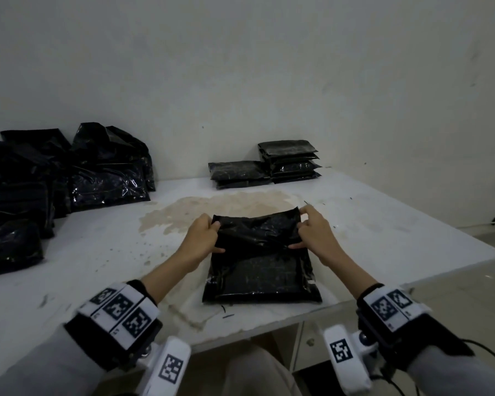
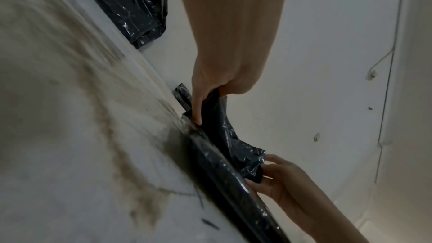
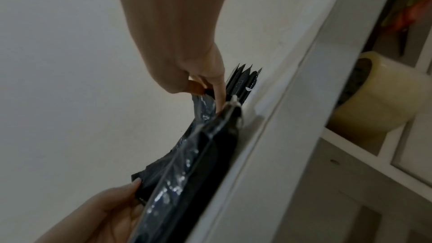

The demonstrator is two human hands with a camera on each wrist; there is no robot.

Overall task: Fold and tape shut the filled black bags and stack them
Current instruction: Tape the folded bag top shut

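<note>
Head view: both hands, left and right, pinch the flap of a filled black bag on the table. Sealed bags sit stacked behind.

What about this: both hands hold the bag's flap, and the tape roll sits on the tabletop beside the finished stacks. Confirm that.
One thing is wrong. The tape roll is not on the tabletop: the right wrist view shows it on a shelf under the table. The rest holds: the left hand and right hand both hold the bag's flap, with finished stacks at the back.

Left hand and right hand pinch, arms outstretched.
</note>
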